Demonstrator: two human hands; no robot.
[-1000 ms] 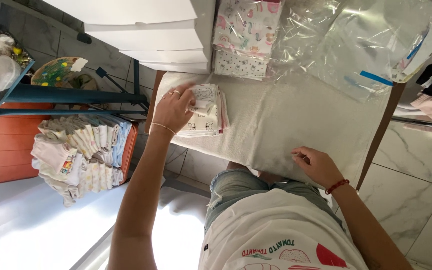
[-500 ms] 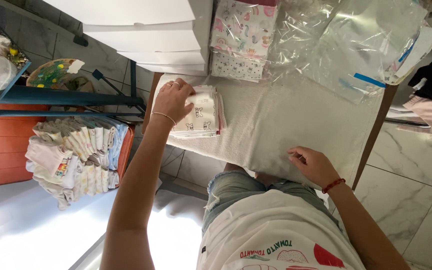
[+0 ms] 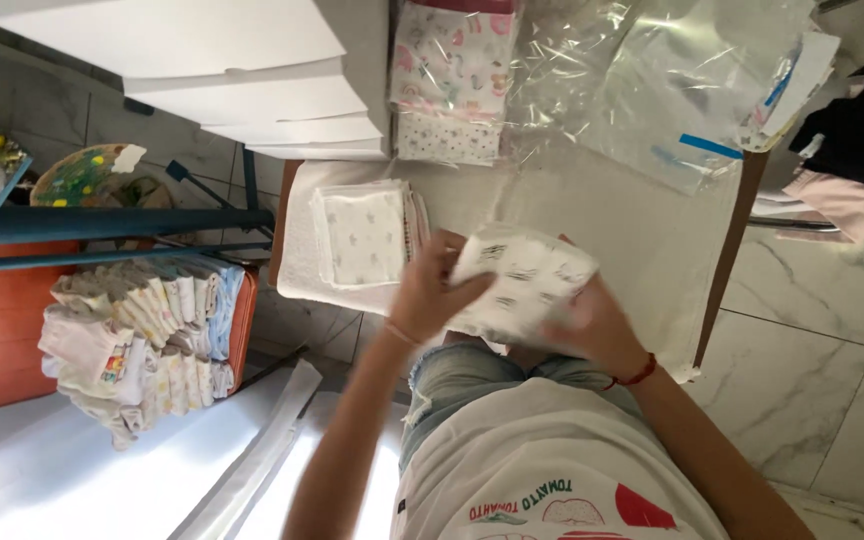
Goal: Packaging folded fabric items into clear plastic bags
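Folded cloth (image 3: 522, 285) gripped between left hand (image 3: 432, 295) and right hand (image 3: 592, 325).

White boxes (image 3: 242, 80) are stacked at the top left. Clear plastic bags (image 3: 672, 90) lie at the table's far end. An orange crate (image 3: 142, 340) holds rolled cloths beside a blue rack (image 3: 102, 225).

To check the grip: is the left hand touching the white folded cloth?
Touching. The head view shows the left hand with fingers wrapped over the cloth's left edge.
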